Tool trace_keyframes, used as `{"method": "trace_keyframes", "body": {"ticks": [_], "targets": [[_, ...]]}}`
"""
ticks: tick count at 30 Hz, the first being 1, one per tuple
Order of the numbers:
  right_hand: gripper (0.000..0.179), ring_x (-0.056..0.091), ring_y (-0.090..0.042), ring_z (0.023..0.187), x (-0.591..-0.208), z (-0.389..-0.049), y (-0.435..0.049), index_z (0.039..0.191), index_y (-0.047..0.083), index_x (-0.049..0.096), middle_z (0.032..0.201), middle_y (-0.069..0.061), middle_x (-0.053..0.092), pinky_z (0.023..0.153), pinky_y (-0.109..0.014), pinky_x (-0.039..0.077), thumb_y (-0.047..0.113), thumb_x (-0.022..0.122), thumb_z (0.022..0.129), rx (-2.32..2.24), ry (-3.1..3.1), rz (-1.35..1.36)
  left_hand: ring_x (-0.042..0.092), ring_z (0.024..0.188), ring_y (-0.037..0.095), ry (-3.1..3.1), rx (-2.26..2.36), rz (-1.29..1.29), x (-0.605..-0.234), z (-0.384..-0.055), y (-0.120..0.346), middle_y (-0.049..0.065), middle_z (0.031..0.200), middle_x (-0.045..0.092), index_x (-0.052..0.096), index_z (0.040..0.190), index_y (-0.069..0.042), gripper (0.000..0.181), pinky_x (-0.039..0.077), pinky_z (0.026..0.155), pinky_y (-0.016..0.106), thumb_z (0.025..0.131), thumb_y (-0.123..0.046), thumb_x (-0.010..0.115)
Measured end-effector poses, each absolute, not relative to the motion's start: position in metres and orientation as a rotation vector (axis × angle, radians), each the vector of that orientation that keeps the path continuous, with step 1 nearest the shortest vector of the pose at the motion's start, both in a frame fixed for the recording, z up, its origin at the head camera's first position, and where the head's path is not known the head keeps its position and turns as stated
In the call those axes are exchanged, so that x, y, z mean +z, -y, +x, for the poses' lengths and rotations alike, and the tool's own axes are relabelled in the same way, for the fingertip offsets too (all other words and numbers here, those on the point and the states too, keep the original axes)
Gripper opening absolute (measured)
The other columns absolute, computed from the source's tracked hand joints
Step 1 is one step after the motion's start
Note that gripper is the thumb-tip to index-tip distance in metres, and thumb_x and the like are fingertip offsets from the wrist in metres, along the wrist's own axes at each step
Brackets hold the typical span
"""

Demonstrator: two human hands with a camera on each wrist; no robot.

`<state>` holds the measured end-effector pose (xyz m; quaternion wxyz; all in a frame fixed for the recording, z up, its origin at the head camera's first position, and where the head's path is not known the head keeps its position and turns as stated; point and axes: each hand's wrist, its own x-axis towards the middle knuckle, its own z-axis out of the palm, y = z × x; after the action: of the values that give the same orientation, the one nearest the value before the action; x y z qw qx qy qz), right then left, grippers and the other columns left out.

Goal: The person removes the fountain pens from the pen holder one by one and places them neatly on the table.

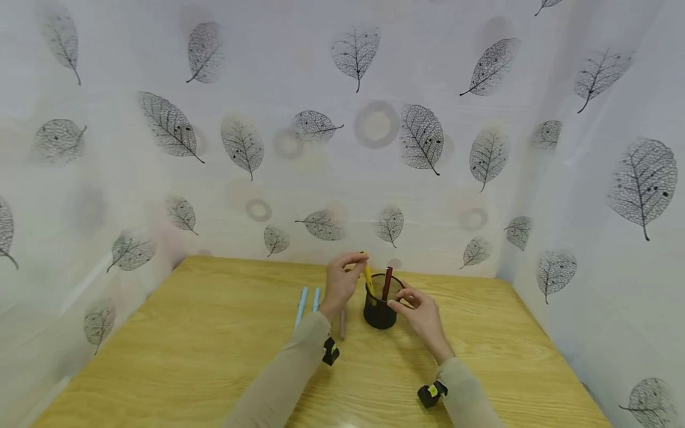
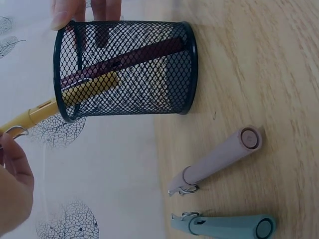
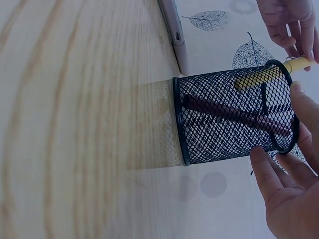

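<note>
Mesh cup: the black mesh cup [image 1: 380,315] stands upright on the wooden table [image 1: 187,333]; the clock directions here are the head view's, with the cup at the centre.
Dark red pen: already inside; this dark red pen [image 1: 387,283] leans slightly past 12 o'clock, its top above the rim.
Yellow pen: partway in, by the look of it; the yellow pen [image 1: 369,279] slants toward 11 o'clock and is not yet let go.
Pens outside: the mauve pen [image 1: 343,324] lies at 8 o'clock, near the cup, and two light blue pens [image 1: 302,303] lie at 9 o'clock, farther off; judged by this, one pen is done, one is midway and three remain out.
Left hand: at 10 o'clock, the person's left hand [image 1: 341,284] pinches the yellow pen near its upper end in a narrow grip.
Right hand: at 3 o'clock, the right hand [image 1: 423,315] holds the cup, fingers curled about its side near the rim.
Left wrist view: through the mesh, the yellow pen's lower end hangs well short of the base, while the dark red one reaches it or nearly so; the head view hides both ends.
Right wrist view: fingertips show against the mesh wall, more clearly than from above.
Head view only: both light blue pens appear, partly behind the left arm; the left wrist view shows just one.
</note>
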<state>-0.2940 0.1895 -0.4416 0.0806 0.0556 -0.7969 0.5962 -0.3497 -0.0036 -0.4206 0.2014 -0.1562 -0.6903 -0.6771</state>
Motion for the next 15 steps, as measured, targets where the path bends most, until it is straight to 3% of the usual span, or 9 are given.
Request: {"method": "trace_keyframes", "body": {"ticks": [4, 11, 15], "targets": [[0.028, 0.051, -0.039, 0.13, -0.434, -0.289, -0.186, 0.104, -0.01, 0.064, 0.147, -0.021, 0.046, 0.102, -0.045, 0.049, 0.007, 0.076, 0.085, 1.759, 2.39, 0.172, 0.067, 0.094, 0.023, 1.918, -1.853, -0.353, -0.416, -0.349, 0.004, 0.008, 0.106, 0.073, 0.076, 0.103, -0.009, 0.014, 0.057, 0.076, 0.028, 0.092, -0.009, 0.068], [0.032, 0.051, -0.035, 0.131, -0.455, -0.303, -0.193, 0.107, -0.005, 0.066, 0.15, -0.015, 0.046, 0.103, -0.043, 0.049, 0.014, 0.078, 0.084, 1.761, 2.391, 0.154, 0.063, 0.105, 0.034, 1.882, -1.855, -0.311, -0.411, -0.347, 0.005, 0.017, 0.117, 0.068, 0.073, 0.107, 0.0, 0.023, 0.057, 0.087, 0.042, 0.086, 0.007, 0.068], [0.034, 0.051, -0.034, 0.132, -0.46, -0.305, -0.194, 0.107, -0.004, 0.066, 0.15, -0.013, 0.046, 0.102, -0.042, 0.05, 0.017, 0.079, 0.084, 1.745, 2.389, 0.162, 0.062, 0.107, 0.028, 1.874, -1.831, -0.314, -0.406, -0.343, 0.008, 0.013, 0.121, 0.066, 0.071, 0.11, -0.003, 0.028, 0.059, 0.085, 0.034, 0.085, 0.008, 0.069]]}}
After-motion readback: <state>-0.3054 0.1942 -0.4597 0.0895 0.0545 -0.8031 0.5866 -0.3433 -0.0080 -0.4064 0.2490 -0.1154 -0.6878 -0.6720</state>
